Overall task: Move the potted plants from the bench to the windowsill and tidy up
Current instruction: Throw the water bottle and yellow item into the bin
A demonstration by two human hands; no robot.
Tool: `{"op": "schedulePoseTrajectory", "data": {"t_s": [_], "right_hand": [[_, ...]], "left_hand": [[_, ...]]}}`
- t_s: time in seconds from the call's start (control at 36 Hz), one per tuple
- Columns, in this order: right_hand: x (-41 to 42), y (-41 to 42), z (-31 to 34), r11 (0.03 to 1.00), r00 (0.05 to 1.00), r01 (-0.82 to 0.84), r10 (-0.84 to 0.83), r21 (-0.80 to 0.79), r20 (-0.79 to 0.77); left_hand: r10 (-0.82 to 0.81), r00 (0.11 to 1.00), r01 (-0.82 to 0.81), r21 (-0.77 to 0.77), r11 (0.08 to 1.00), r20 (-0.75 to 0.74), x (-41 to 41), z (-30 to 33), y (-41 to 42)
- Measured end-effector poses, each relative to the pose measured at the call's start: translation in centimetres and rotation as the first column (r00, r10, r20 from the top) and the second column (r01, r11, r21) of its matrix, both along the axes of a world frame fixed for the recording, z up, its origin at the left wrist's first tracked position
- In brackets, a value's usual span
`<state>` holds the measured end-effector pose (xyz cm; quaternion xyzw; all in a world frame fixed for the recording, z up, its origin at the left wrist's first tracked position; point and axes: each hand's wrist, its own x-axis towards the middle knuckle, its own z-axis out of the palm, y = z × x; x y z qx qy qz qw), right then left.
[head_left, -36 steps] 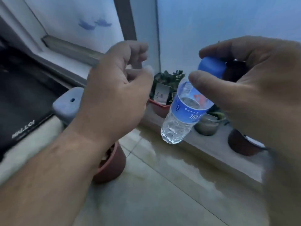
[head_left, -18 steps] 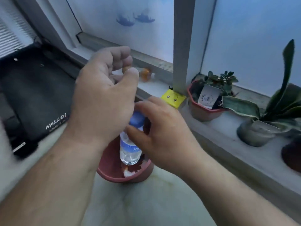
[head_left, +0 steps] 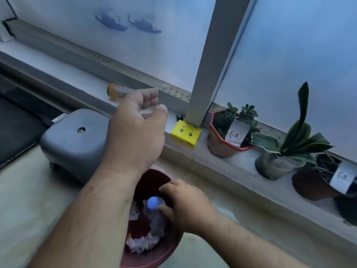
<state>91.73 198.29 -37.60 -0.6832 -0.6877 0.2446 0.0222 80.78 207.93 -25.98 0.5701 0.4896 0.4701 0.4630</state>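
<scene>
The water bottle (head_left: 154,211) is standing nearly upright in the red basin (head_left: 170,246) at the lower centre of the frame, its blue cap pointing up toward the camera and its long axis running roughly vertical, leaning a little. White crumpled scraps (head_left: 142,243) are lying around its base inside the basin.

The right hand (head_left: 188,206) is sitting directly to the right of the bottle, thumb and fingers closing around the neck just below the cap, so it is gripping the bottle from the side. The left hand (head_left: 137,130) is hovering higher in the frame, above the basin's far rim and well apart from the bottle, loosely curled and holding nothing that I can make out. The right hand is plainly the nearer one, so letting go or lifting would fall to it, probably straight along the bottle's axis.

Further out, a grey stool (head_left: 75,140) is standing at the left. On the windowsill (head_left: 222,169) along the right, a yellow box (head_left: 185,135), a red succulent pot (head_left: 224,142), a grey leafy pot (head_left: 274,165) and a dark pot (head_left: 313,182) are lined up.
</scene>
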Motion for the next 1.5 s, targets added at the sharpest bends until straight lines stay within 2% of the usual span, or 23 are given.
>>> {"op": "schedulePoseTrajectory", "data": {"t_s": [0.08,0.14,0.19,0.22,0.28,0.31,0.36,0.44,0.5,0.67,0.75,0.78,0.81,0.86,0.94,0.97,1.03,1.11,1.22,1.36,1.42,1.5], "right_hand": [[0.6,3.0,1.1,0.956,0.957,0.285,-0.279,0.076,-0.083],[1.9,6.0,0.7,0.851,0.839,0.524,-0.510,0.031,-0.190],[3.9,9.0,-0.1,0.699,0.648,0.712,-0.690,-0.065,-0.322],[4.8,10.4,-0.5,0.608,0.521,0.783,-0.756,-0.130,-0.397],[5.8,12.7,-0.7,0.430,0.245,0.850,-0.834,-0.304,-0.493],[6.2,13.4,-0.7,0.371,0.156,0.853,-0.853,-0.366,-0.499],[7.0,14.9,-1.5,0.317,0.095,0.848,-0.879,-0.424,-0.468],[7.8,16.1,-3.3,0.265,0.098,0.877,-0.915,-0.400,-0.391],[7.7,16.1,-4.2,0.226,0.056,0.882,-0.922,-0.413,-0.383],[8.1,16.6,-6.8,0.138,-0.100,0.884,-0.878,-0.447,-0.468],[7.3,17.1,-6.2,0.084,-0.265,0.866,-0.760,-0.493,-0.594],[7.1,17.1,-5.9,0.073,-0.284,0.872,-0.729,-0.484,-0.623],[6.9,17.1,-5.8,0.078,-0.270,0.885,-0.717,-0.459,-0.642],[6.6,16.2,-5.0,0.136,-0.151,0.922,-0.737,-0.363,-0.659],[5.4,13.5,-2.2,0.367,0.167,0.914,-0.726,-0.171,-0.667],[5.0,12.2,-1.1,0.441,0.241,0.887,-0.695,-0.137,-0.678],[4.0,9.8,1.0,0.590,0.380,0.801,-0.631,-0.100,-0.677],[2.1,7.0,3.0,0.782,0.591,0.611,-0.554,-0.123,-0.586],[-1.1,5.7,2.9,0.918,0.846,0.384,-0.394,-0.103,-0.360],[-4.3,5.9,1.2,0.967,0.965,0.182,-0.210,-0.178,-0.155],[-4.4,5.7,1.1,0.972,0.974,0.182,-0.199,-0.146,-0.112],[-2.8,4.8,1.4,0.960,0.956,0.265,-0.274,-0.089,-0.105]], "left_hand": [[0.027,0.998,-0.023,-0.063,0.998,0.063,-0.8,-0.6,1.4],[0.051,0.995,-0.042,-0.098,0.994,0.090,-1.2,-1.1,2.1],[0.053,0.994,-0.041,-0.126,0.991,0.097,-1.2,-1.4,2.6],[0.047,0.994,-0.034,-0.137,0.990,0.096,-1.2,-1.6,2.7],[0.047,0.995,-0.033,-0.145,0.989,0.091,-1.2,-2.1,3.0],[0.049,0.995,-0.036,-0.146,0.989,0.084,-1.2,-2.2,3.0],[0.037,0.998,-0.029,-0.142,0.989,0.053,-1.2,-2.8,3.1],[-0.003,1.000,0.003,-0.128,0.992,-0.002,-1.6,-3.6,3.2],[-0.001,1.000,-0.003,-0.125,0.992,-0.032,-2.2,-4.1,3.2],[0.003,0.993,-0.018,-0.124,0.992,-0.115,-3.7,-4.4,3.0],[0.022,0.991,-0.038,-0.118,0.992,-0.134,-4.3,-4.3,2.9],[0.032,0.991,-0.047,-0.117,0.992,-0.131,-4.4,-4.3,3.1],[0.044,0.991,-0.059,-0.114,0.992,-0.128,-4.4,-4.2,3.1],[0.066,0.990,-0.079,-0.099,0.992,-0.127,-4.4,-3.8,3.1],[0.079,0.989,-0.088,-0.070,0.994,-0.124,-4.5,-3.1,2.9],[0.080,0.989,-0.089,-0.066,0.994,-0.125,-4.5,-3.0,3.0],[0.089,0.989,-0.097,-0.068,0.993,-0.115,-4.9,-2.7,3.2],[0.132,0.988,-0.138,-0.076,0.987,-0.082,-5.8,-2.3,3.6],[0.164,0.986,-0.167,-0.078,0.983,-0.042,-6.9,-1.8,3.7],[0.148,0.988,-0.152,-0.089,0.984,-0.043,-7.8,-2.2,3.5],[0.146,0.988,-0.150,-0.089,0.985,-0.054,-7.9,-2.4,3.3],[0.116,0.986,-0.128,-0.100,0.987,-0.119,-8.4,-2.9,3.2]]}}
